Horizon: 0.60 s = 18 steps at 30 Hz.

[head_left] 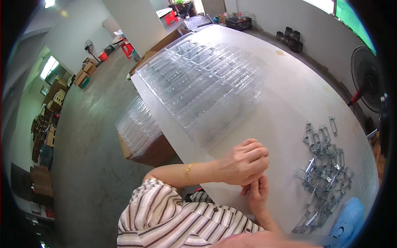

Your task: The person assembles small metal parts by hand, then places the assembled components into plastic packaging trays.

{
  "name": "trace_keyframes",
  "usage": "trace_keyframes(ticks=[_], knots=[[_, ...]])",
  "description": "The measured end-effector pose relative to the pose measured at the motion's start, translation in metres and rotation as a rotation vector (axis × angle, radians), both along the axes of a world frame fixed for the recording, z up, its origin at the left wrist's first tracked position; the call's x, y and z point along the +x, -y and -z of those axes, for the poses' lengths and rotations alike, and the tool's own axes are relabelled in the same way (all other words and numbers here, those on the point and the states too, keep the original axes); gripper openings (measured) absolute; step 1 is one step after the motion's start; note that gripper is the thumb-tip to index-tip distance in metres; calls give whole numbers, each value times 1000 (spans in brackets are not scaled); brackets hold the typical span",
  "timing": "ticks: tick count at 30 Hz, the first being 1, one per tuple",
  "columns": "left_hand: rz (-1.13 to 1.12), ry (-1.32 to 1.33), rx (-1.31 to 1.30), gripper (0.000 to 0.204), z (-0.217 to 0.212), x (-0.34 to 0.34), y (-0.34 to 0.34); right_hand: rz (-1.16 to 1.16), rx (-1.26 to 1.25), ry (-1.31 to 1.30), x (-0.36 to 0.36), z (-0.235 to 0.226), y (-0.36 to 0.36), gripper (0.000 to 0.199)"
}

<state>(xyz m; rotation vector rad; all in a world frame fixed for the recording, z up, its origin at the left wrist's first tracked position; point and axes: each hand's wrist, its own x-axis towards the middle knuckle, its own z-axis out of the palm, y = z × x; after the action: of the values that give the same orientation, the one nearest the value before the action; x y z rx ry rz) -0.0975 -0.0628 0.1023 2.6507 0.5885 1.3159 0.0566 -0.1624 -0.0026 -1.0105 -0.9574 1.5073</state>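
Observation:
My left hand (245, 162), its fingers curled, is over the near part of the white table (297, 91). Just below it, my right hand (259, 193) has its fingers drawn together, almost touching the left one. Whatever is between the fingers is hidden or too small to make out. To the right of both hands lies a loose pile of small grey metal brackets (326, 165), some with shiny bars. Beyond my hands, a stack of clear plastic blister trays (202, 78) with long compartments covers the table's far left part.
More clear trays (139, 124) rest on a cardboard box (153, 151) beside the table's left edge. A blue rounded object (349, 221) sits at the near right corner. A black fan (367, 78) stands past the right edge, and a black crate (238, 23) behind the far end.

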Motion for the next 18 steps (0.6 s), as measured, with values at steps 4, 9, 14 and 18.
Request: trace_keyframes(ticks=[4, 9, 14, 18], knots=[[-9, 171, -464, 9, 51, 45, -22, 210, -76, -76, 15, -1, -11, 16], [55, 203, -1012, 16, 75, 56, -31, 241, -126, -79, 22, -8, -16, 20], [290, 123, -1328, 20, 78, 54, -25, 267, -117, -100, 23, -7, -19, 18], [374, 144, -1547, 20, 87, 55, -24, 288, -148, -92, 23, -9, -20, 18]])
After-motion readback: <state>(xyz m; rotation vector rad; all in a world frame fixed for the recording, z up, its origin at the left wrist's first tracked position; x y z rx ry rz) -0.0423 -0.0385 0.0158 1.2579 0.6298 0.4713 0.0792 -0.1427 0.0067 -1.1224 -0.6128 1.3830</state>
